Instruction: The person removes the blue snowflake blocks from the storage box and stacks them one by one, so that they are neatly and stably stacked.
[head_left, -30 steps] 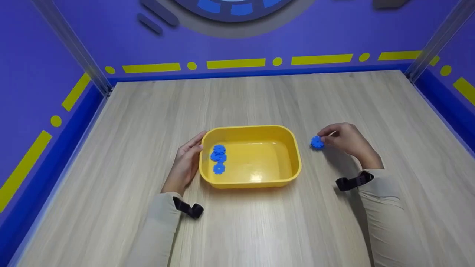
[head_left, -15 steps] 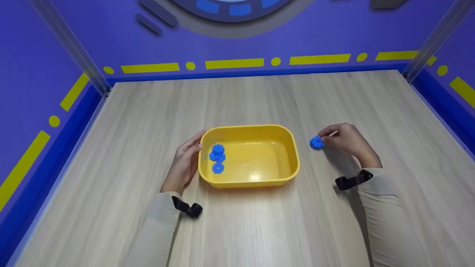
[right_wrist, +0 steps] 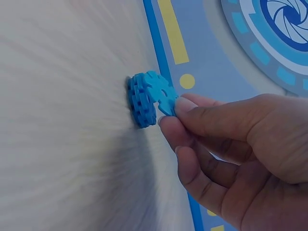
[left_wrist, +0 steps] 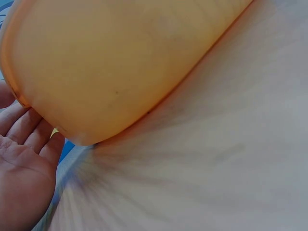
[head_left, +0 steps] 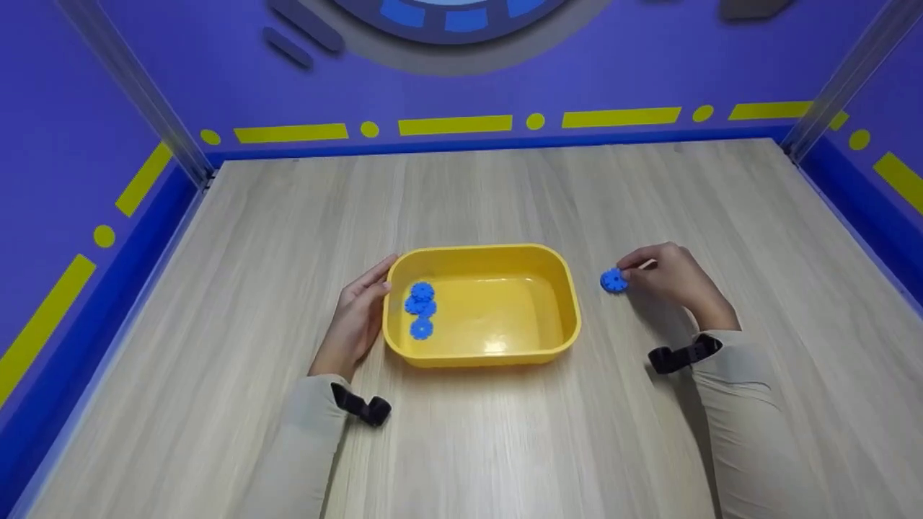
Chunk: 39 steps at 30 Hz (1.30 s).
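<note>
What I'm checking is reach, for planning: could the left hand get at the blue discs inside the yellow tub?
Likely yes: the yellow tub is open-topped and the blue discs lie just inside the end the left hand holds. It would probably need to loosen its hold first.

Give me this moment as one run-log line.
left hand: holding tub, left end | right hand: pinching tilted disc at stack | tub contents: loose discs
</note>
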Each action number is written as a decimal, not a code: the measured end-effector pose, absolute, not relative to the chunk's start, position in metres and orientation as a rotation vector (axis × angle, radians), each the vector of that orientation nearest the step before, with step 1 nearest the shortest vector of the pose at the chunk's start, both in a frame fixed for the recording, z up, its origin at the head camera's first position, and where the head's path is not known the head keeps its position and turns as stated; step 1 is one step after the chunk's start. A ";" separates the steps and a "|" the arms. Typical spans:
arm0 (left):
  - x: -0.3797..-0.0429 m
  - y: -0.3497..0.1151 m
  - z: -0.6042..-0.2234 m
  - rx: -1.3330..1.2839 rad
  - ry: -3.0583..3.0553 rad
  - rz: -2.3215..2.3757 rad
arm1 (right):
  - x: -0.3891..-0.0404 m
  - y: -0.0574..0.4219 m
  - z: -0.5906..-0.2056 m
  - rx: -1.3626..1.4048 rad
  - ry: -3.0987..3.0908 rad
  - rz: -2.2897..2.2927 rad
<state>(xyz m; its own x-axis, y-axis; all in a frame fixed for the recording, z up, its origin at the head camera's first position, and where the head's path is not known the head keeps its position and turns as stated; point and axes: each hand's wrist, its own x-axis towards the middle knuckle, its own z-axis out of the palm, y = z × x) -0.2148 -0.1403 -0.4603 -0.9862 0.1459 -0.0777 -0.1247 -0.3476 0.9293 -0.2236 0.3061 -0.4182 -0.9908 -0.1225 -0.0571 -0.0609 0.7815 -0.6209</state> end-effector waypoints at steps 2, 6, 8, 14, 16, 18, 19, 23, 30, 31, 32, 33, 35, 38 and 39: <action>-0.214 -0.140 -0.461 0.019 1.688 2.457 | -0.224 0.306 -0.419 -0.135 2.873 -0.999; -0.213 -0.140 -0.461 0.016 1.683 2.464 | -0.224 0.307 -0.421 -0.096 2.858 -1.000; -0.213 -0.140 -0.461 0.012 1.679 2.470 | -0.224 0.307 -0.421 -0.082 2.850 -1.005; -0.212 -0.140 -0.458 0.019 1.702 2.451 | -0.224 0.307 -0.420 -0.038 2.821 -1.028; -0.212 -0.140 -0.458 0.031 1.707 2.443 | -0.224 0.307 -0.420 -0.025 2.815 -1.034; -0.212 -0.140 -0.458 0.042 1.708 2.443 | -0.224 0.307 -0.420 -0.015 2.816 -1.032; -0.212 -0.140 -0.458 0.044 1.706 2.444 | -0.223 0.306 -0.420 -0.017 2.822 -1.024; -0.213 -0.139 -0.459 0.030 1.697 2.456 | -0.221 0.307 -0.417 -0.030 2.851 -1.001; -0.214 -0.138 -0.459 0.019 1.684 2.468 | -0.222 0.300 -0.401 -0.119 2.882 -0.985; -0.214 -0.138 -0.459 0.014 1.685 2.468 | -0.223 0.298 -0.398 -0.137 2.885 -0.985; -0.214 -0.138 -0.459 0.008 1.685 2.469 | -0.224 0.296 -0.395 -0.159 2.888 -0.986; -0.214 -0.138 -0.459 0.001 1.683 2.473 | -0.225 0.293 -0.392 -0.180 2.890 -0.988; -0.214 -0.138 -0.460 -0.012 1.676 2.479 | -0.227 0.288 -0.385 -0.212 2.891 -0.986; -0.215 -0.139 -0.460 -0.012 1.678 2.479 | -0.230 0.278 -0.375 -0.247 2.890 -0.973; -0.215 -0.139 -0.461 -0.010 1.677 2.479 | -0.231 0.274 -0.372 -0.260 2.889 -0.966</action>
<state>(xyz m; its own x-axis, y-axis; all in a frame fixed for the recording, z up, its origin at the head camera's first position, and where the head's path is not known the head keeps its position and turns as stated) -0.2148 -0.1391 -0.4606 -0.9890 0.1187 -0.0882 -0.1260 -0.3645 0.9226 -0.2307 0.2738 -0.3717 -0.9820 -0.1872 -0.0258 -0.1340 0.7862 -0.6032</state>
